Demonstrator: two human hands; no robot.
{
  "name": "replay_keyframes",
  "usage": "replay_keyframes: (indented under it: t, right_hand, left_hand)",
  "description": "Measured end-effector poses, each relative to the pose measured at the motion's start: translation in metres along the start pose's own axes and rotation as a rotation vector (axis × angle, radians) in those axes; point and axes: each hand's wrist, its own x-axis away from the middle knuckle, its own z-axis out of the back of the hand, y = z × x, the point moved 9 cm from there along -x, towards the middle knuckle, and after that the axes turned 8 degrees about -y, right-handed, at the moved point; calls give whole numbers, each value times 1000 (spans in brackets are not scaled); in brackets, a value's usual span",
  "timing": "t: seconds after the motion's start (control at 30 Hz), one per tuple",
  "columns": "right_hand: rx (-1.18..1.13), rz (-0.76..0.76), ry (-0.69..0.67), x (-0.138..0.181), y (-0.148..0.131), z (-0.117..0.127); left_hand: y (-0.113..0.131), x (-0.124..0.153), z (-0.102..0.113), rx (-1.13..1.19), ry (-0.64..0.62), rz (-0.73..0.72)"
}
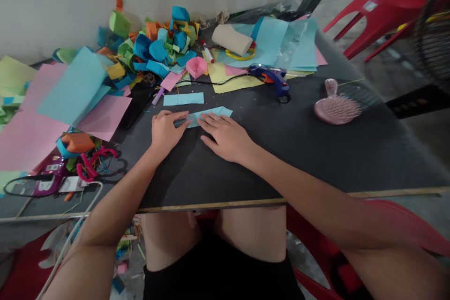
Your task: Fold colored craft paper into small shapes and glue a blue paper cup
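Note:
A light-blue paper strip (225, 111) with a pointed right end lies flat on the dark table. My right hand (227, 135) rests on it, palm down, with its fingers stretched out across the paper. At the strip's left end is my left hand (167, 132), its thumb and forefinger about the paper's end; whether they pinch it is hard to make out. Just behind the hands lies a second light-blue strip (183, 99) with a crease across it. A pink folded paper piece (196, 67) sits farther back.
Folded paper pieces (151, 49) are heaped at the back left, beside loose sheets (73, 89). A blue glue gun (272, 77) and its cord lie behind the hands. To the right is a pink hairbrush (337, 105). Pink-handled scissors (92, 164) lie at the left.

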Motion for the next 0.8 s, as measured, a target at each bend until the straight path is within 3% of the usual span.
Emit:
replay_keyframes:
  t: [0.23, 0.5, 0.7, 0.8]
  right_hand:
    - [17, 21, -40, 5, 6, -11]
    - [5, 81, -74, 15, 47, -17]
    - [-6, 74, -120, 13, 59, 0]
    - [34, -48, 17, 8, 49, 21]
  left_hand:
    - [6, 6, -1, -175, -12, -6]
    - [5, 12, -2, -269, 8, 14]
    - [0, 5, -5, -109, -52, 18]
    - [-2, 3, -5, -54, -58, 23]
